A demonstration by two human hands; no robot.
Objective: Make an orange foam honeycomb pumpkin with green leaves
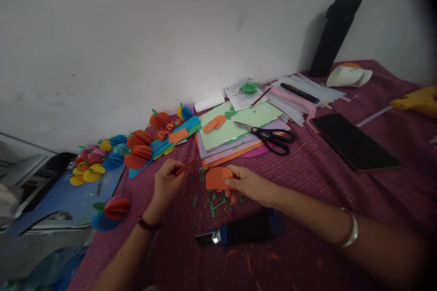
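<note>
My left hand [168,181] is closed on a thin red pencil [186,167] whose tip points toward an orange paper cut-out [217,178]. My right hand [248,185] pinches that orange piece at its right edge, just above the maroon checked tablecloth [307,177]. Green and orange paper scraps [215,202] lie under the piece. A silver bangle sits on my right wrist and a dark bracelet on my left.
Black-handled scissors [273,137] rest on a stack of coloured paper sheets [232,138]. A dark phone [355,142] lies right. Folded paper fruit shapes [112,157] crowd the left. A black-and-blue object [241,233] lies near me. A black tube [332,36] leans on the wall.
</note>
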